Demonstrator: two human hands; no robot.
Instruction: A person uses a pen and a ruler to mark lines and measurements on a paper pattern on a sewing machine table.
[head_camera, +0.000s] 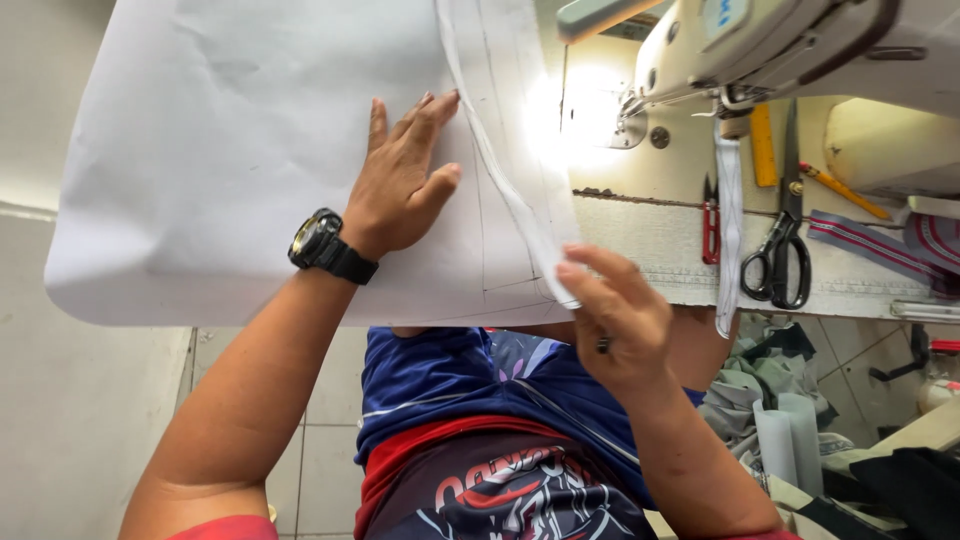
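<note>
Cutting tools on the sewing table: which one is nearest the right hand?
The small red-handled snips, lying just right of the white fabric's edge. The big black-handled scissors lie farther right of the right hand, beyond the hanging white tape.

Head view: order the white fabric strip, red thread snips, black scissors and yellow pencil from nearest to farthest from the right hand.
From the right hand:
1. White fabric strip: pinched at its fingertips.
2. Red thread snips: to the right, on the machine table.
3. Black scissors: further right.
4. Yellow pencil: farthest right, beyond the scissors.
</note>
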